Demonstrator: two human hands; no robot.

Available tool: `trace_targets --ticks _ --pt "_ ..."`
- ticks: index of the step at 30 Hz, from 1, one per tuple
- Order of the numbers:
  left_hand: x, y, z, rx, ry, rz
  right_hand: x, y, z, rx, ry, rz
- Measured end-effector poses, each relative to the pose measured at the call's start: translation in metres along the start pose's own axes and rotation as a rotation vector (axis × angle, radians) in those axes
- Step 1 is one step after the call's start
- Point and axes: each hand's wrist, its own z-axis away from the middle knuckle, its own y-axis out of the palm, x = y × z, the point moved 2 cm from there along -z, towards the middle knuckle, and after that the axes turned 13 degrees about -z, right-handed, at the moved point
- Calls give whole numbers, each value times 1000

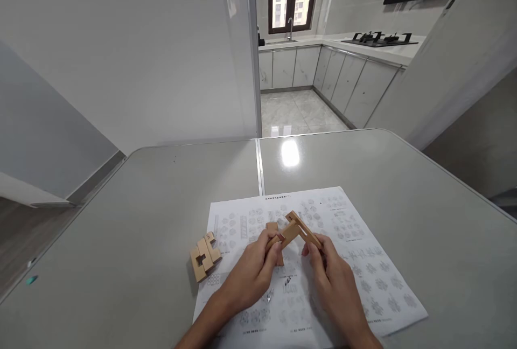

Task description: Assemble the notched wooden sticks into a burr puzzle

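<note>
My left hand [254, 268] pinches a flat wooden puzzle piece [290, 234] between thumb and fingers. In my right hand [333, 284] is a slimmer, slotted wooden puzzle piece [304, 226] with a dark mark at its far end. The two pieces meet at an angle above the paper; whether they interlock I cannot tell. Another wooden piece [272, 226] lies under my left fingers, partly hidden. Left of my hands, several notched wooden pieces [205, 256] lie side by side at the paper's edge. The printed instruction sheet [363, 230] with small diagrams lies beneath both hands.
A grey table [133, 241] with a metal seam [259, 168] carries everything. Small shiny scraps [270, 295] rest on the sheet. A small teal object [31, 280] is near the left edge. Beyond the table are a white panel [181, 58] and a kitchen counter [363, 55] with a stove.
</note>
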Motion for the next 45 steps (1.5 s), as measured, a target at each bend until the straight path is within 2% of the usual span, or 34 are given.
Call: trace_targets --ticks 4,12,20,28,36,45 --pt "-2 3 -13 64 65 96 -1 -2 0 -28 27 -55" --pt "4 7 -26 143 59 264 3 -4 1 -96 27 -99" --pt "12 3 -28 182 13 406 0 -2 1 -104 -97 -31" --pt "16 3 -28 170 -22 382 12 2 2 -119 -93 -45" --pt "15 3 -27 98 23 225 6 1 3 -106 -79 -45" --pt "12 1 -27 95 14 250 -2 -1 1 -35 -227 -42"
